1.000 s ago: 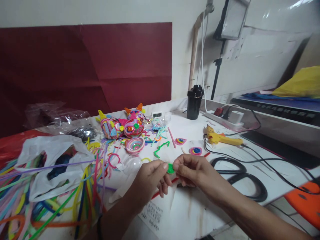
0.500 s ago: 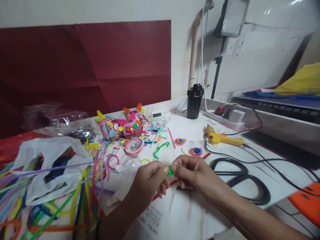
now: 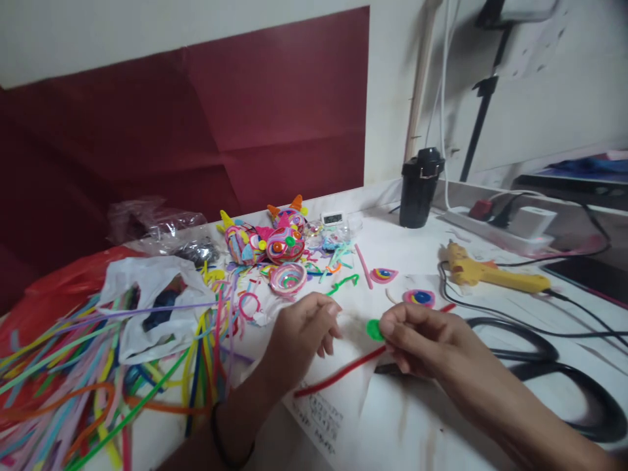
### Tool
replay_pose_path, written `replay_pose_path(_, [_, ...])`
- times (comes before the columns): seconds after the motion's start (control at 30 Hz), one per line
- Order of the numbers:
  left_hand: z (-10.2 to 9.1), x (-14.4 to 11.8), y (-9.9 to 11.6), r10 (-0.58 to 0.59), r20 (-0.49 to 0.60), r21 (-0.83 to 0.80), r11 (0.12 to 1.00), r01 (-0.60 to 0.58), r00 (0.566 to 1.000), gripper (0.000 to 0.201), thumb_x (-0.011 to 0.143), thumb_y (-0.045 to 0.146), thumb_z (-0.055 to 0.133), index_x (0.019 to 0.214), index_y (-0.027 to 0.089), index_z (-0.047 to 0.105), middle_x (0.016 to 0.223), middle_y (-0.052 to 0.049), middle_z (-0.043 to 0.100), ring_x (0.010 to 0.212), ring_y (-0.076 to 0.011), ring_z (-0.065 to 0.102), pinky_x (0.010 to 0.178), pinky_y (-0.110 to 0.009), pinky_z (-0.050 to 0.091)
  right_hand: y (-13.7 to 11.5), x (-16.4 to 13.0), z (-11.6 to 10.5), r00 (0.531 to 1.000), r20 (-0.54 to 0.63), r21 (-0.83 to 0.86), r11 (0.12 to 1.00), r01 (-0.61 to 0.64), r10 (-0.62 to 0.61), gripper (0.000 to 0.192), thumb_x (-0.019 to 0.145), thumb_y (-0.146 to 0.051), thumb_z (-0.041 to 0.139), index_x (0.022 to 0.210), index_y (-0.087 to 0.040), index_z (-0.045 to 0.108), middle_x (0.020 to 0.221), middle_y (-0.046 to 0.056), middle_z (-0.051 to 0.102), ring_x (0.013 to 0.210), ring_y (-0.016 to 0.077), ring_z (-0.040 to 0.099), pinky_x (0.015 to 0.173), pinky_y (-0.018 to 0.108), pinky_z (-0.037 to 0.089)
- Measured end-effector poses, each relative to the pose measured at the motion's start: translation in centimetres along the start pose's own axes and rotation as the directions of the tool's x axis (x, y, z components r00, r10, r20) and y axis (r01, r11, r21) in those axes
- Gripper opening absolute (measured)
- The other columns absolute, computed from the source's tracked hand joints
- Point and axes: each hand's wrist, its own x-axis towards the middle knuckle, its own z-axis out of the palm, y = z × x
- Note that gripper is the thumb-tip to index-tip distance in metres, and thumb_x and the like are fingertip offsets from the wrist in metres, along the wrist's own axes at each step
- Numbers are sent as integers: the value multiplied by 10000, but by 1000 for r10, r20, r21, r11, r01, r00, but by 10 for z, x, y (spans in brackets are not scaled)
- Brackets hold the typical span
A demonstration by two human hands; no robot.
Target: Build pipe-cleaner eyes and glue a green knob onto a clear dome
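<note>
My right hand point(image 3: 422, 343) pinches a small green disc point(image 3: 375, 329) between thumb and fingers, holding it above the table. My left hand point(image 3: 307, 333) hovers to the left, apart from the disc. Its fingers are loosely bent and hold nothing. Below the hands a red pipe cleaner point(image 3: 338, 373) lies slantwise across white paper point(image 3: 321, 418) with writing on it. Just beyond lie two teardrop eye shapes in pink, yellow and blue, a nearer one point(image 3: 419, 298) and a farther one point(image 3: 383, 275). A bent green pipe cleaner point(image 3: 343, 283) rests near them.
Colourful pipe cleaners point(image 3: 63, 386) and a white plastic bag point(image 3: 147, 275) cover the left side. Decorated animal heads point(image 3: 284, 244) and a striped bowl point(image 3: 288, 279) stand behind. At right are a yellow glue gun point(image 3: 495, 275), large black scissors point(image 3: 564, 399), a black cup point(image 3: 419, 190) and a power strip point(image 3: 500, 229).
My left hand has let go of the green disc, which my right hand has drawn away to the right. The view has swung left, so the scene sits farther right.
</note>
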Motion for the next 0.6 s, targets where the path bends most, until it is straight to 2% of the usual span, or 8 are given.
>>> replay_pose_path(0.1, [-25,10,2,131,-218,324,945,-55,967,219,862,376,486,877,178,579,664,9,622,542,-118,572,523,-224,458,0,-9,-12,999,-35,-56,998,35,-37,475,692,-658,668,659,-192,578,502,-26,513,486,99,401,467,232,296])
replay_pose_path(0.17, [-44,17,4,168,-272,429,903,-37,947,229,833,381,514,928,182,574,743,-7,633,660,-147,615,603,-244,481,2,-16,-22,998,-53,-91,995,31,-36,505,697,-698,634,659,-197,585,510,-21,515,500,104,391,477,234,305])
replay_pose_path(0.27, [-66,21,3,185,-275,570,822,5,944,271,792,408,560,946,187,583,870,-36,642,819,-186,621,722,-286,481,5,-25,-35,998,-56,-128,992,-4,-4,525,718,-725,589,682,-202,606,541,-16,520,523,112,387,495,236,322])
replay_pose_path(0.33, [-74,19,0,157,-245,657,752,45,957,282,766,422,588,931,193,591,883,-38,640,840,-206,614,756,-314,472,8,-30,-43,999,-45,-143,990,-16,10,511,746,-712,573,700,-205,617,569,-14,525,547,117,402,516,236,339])
replay_pose_path(0.47, [-75,7,-13,44,-215,778,611,144,976,300,717,417,643,924,204,600,869,-37,636,835,-243,608,772,-356,461,10,-38,-49,999,-44,-138,990,-5,-1,501,755,-704,566,686,-209,605,579,-19,505,550,117,397,513,230,341])
replay_pose_path(0.6, [-70,-2,-24,-58,-226,830,512,224,972,509,710,477,657,1111,178,564,1054,-104,649,960,-291,617,823,-389,469,7,-41,-47,999,-51,-123,992,0,-6,558,688,-758,575,636,-202,585,523,-25,463,506,106,345,475,225,290])
